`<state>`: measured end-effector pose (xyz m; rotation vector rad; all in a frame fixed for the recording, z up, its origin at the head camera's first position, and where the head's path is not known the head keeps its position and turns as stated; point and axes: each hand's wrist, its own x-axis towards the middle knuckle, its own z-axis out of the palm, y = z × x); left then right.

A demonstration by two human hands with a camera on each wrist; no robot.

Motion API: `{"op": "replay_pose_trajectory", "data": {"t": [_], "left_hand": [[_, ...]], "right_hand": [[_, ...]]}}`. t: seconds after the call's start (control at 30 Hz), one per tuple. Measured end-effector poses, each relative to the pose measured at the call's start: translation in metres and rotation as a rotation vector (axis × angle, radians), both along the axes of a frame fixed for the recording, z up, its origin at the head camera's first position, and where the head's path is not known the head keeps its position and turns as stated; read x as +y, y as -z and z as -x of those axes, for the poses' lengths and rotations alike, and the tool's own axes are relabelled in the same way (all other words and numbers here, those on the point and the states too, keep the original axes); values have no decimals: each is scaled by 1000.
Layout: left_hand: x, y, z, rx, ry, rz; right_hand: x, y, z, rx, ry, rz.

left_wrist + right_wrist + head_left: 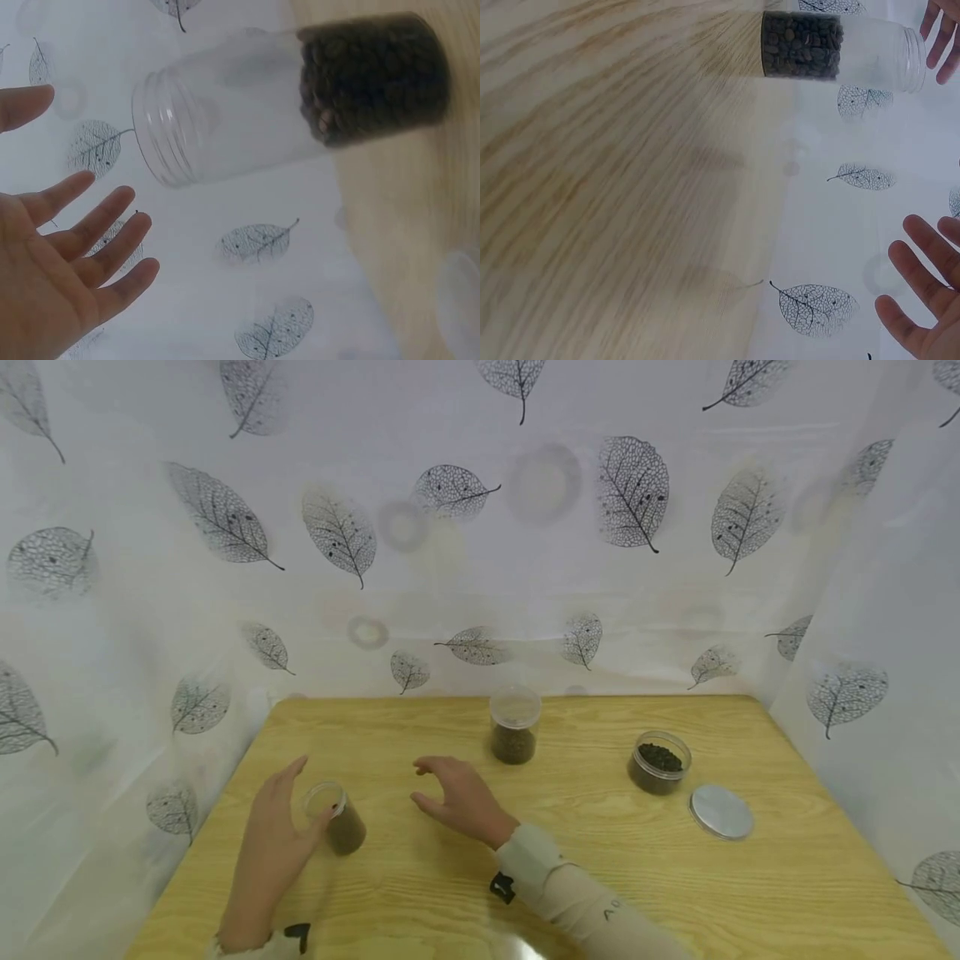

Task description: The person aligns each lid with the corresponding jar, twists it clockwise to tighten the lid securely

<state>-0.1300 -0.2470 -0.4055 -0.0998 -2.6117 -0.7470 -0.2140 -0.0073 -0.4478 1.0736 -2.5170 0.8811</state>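
Note:
A tall clear jar (346,828) stands upright at the left of the table, its lower part filled with dark beans. Its threaded mouth is uncovered in the left wrist view, where the beans (375,79) look like coffee beans. My left hand (272,843) is beside the jar, fingers spread and thumb near the rim; the left wrist view shows a gap between hand and glass. Farther right, my right hand (463,797) hovers above the table with loosely bent fingers and an empty palm. The right wrist view also shows it apart from the jar (870,52).
Behind my right hand stands another clear container (514,739) with dark contents. On the right are a low, uncovered jar (655,781) of dark granules and a flat silver lid (722,812). A leaf-patterned white curtain (465,568) borders the wooden table (600,877).

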Motion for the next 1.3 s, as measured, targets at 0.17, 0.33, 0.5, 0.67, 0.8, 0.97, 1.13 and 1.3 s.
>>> {"op": "replay_pose_trajectory", "data": {"t": [0.17,0.33,0.5,0.67,0.8,0.97,1.13,1.3], "left_hand": [[-9,6,-3,-19,14,11],[-18,13,-4,-43,8,17],[-30,24,-4,-112,-21,5],[-37,33,-4,-117,-29,18],[-43,36,-5,-220,-50,25],[-51,43,-6,-374,-57,55],[-55,48,-6,-442,-64,72],[-58,54,-4,-502,-77,77]], "right_hand": [[-8,0,1,-11,-8,-28],[-17,1,2,-40,-23,-40],[-28,2,5,-96,-42,-55],[-39,5,5,-115,-47,-62],[-49,7,4,-123,-72,-47],[-62,8,0,-151,-101,-30],[-72,9,-4,-186,-110,-41],[-79,10,-9,-168,-125,-78]]}}
